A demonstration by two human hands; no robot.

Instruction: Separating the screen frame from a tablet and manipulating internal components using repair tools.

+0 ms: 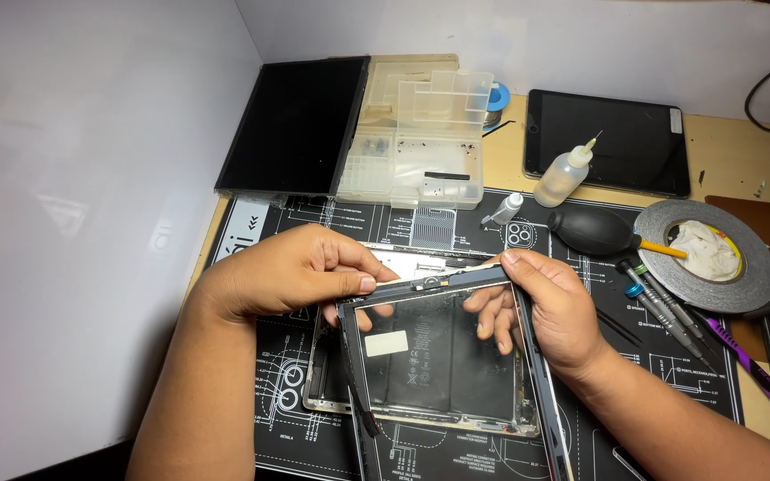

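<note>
Your left hand (291, 272) pinches top edge of dark-framed clear glass tablet panel (438, 343); right hand (550, 307) grips its right corner, tilting it above opened silver tablet body (327, 392), likely sparing cables beneath.

I see a clear glass front panel with a dark grey border (535, 356) tilted up off the opened silver tablet body (430, 352), whose black battery cells show through it; both lie on the black printed mat.

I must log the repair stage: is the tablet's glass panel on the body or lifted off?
Lifted off. Both hands, left and right, hold the glass panel raised above the body.
</note>
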